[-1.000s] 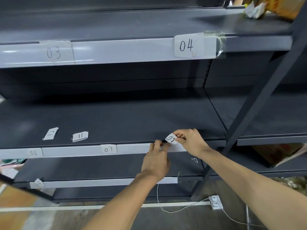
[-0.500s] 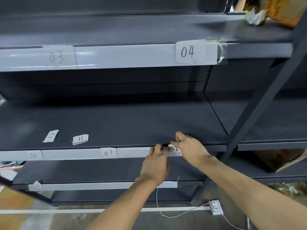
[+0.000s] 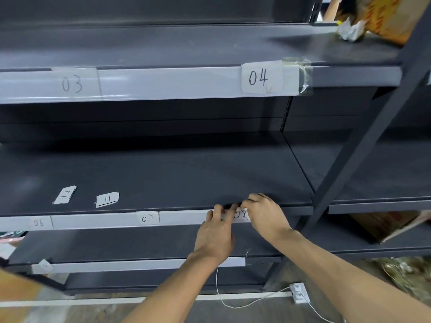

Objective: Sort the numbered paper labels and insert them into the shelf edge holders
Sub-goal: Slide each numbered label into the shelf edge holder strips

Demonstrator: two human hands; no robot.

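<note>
We see both hands at the front edge of the middle shelf (image 3: pixel 177 173), working at the right end of its white edge holder (image 3: pixel 186 217). The left hand (image 3: pixel 215 236) lies knuckles up over the strip, fingertips pressed against its upper lip. The right hand (image 3: pixel 268 217) comes in from four o'clock and meets it, thumb and forefinger drawn narrow on the label "08" (image 3: pixel 240 214), which sits upside down in the holder between the two hands, its right part hidden under the right hand. We cannot tell whether the left grip pinches the paper or only steadies the strip.

Along the same holder, at nine o'clock from the hands, the label "07" (image 3: pixel 147 217) is seated upside down, and further that way the label "06" (image 3: pixel 38 222).

On the shelf board, at about ten o'clock from the hands, two loose labels lie flat and apart: the label "11" (image 3: pixel 107 199) and, to its left, a tilted label (image 3: pixel 64 194) whose number is too blurred to be sure of.

On the upper shelf holder (image 3: pixel 168 82), at twelve o'clock, stand the label "03" (image 3: pixel 72 84) and the label "04" (image 3: pixel 258 77), with clear tape (image 3: pixel 303 75) at the strip's right end.

At seven o'clock, a small paper (image 3: pixel 44 264) sits at the left end of the lower shelf holder (image 3: pixel 140 264).
</note>
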